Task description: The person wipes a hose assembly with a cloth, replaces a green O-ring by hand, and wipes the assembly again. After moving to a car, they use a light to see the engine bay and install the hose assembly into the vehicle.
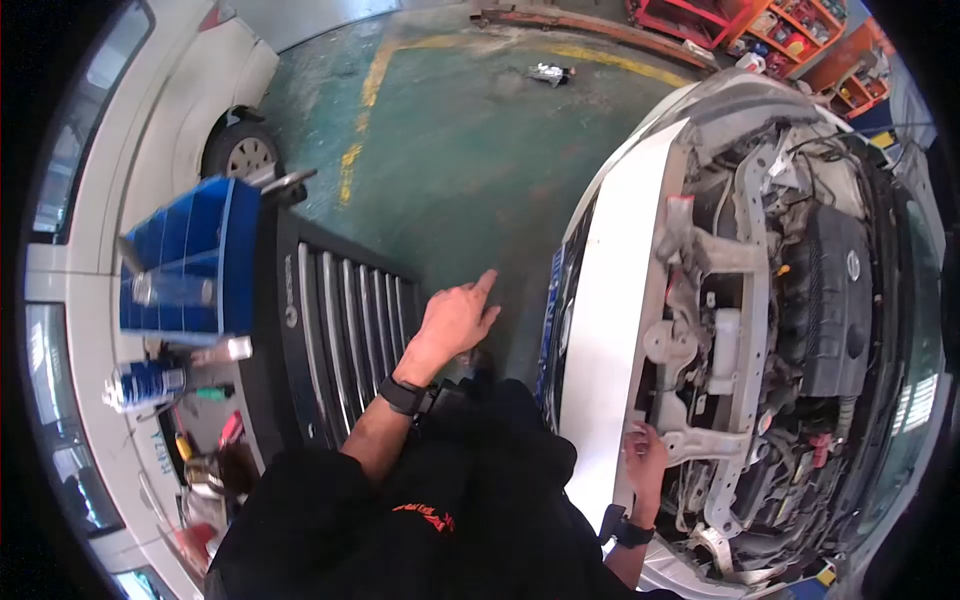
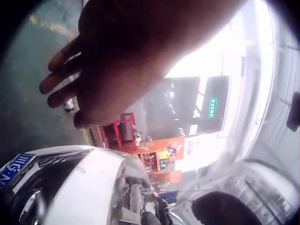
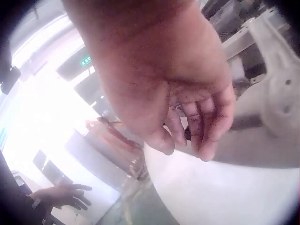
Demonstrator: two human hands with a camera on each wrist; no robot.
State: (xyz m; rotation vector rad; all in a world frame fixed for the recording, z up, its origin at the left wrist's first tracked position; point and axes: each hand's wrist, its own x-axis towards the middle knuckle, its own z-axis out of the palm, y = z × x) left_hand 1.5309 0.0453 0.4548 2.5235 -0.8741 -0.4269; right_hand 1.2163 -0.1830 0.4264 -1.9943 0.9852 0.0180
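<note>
My left hand [image 1: 455,320] hangs in the air between the tool cabinet and the car front, fingers spread and empty; the left wrist view shows its palm and fingers [image 2: 58,82]. At the inner edge of the long white front panel [image 1: 610,300] is my right hand [image 1: 645,460], beside the metal frame [image 1: 750,300] of the engine bay. Seen in the right wrist view, its fingers [image 3: 206,122] bend inward over the white panel [image 3: 220,187]. A small dark spot shows between them; whether they pinch something cannot be made out.
A black tool cabinet [image 1: 290,330] stands on the left, with a blue bin [image 1: 235,260], a blue-and-white container [image 1: 150,385] and loose tools on top. Behind it is a white vehicle [image 1: 185,90]. A small shiny object [image 1: 550,73] lies on the green floor; orange shelves [image 1: 800,35] stand beyond.
</note>
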